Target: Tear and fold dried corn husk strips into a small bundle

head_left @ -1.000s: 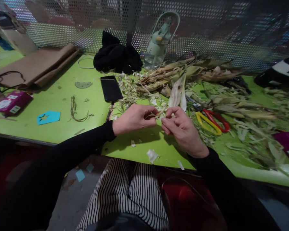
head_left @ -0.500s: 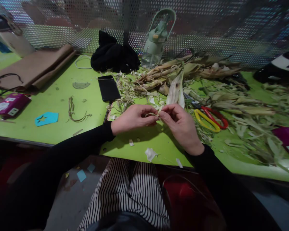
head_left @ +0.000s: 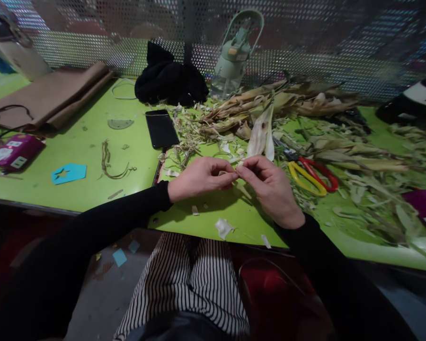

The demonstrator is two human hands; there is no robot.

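Observation:
My left hand (head_left: 206,177) and my right hand (head_left: 271,188) meet fingertip to fingertip above the front of the green table. Both are closed in a pinch on a thin, pale strip of corn husk (head_left: 239,164), mostly covered by my fingers. Just beyond my right hand a wide pale husk leaf (head_left: 260,135) lies with a dark spot on it. Scissors with yellow and red handles (head_left: 307,177) rest to the right of that hand. A black phone (head_left: 161,129) lies beyond my left hand.
Dried husks (head_left: 305,104) and shreds spread over the back and right. A green bottle (head_left: 231,61) and black cloth (head_left: 170,78) stand by the perforated screen. Left are a purple box (head_left: 16,152), a blue paper cutout (head_left: 68,174), a protractor (head_left: 120,123) and twisted husk cord (head_left: 108,163).
My fingertips have drawn closer together, and less of the husk strip shows between them. The view has shifted slightly; the things on the table lie as before.

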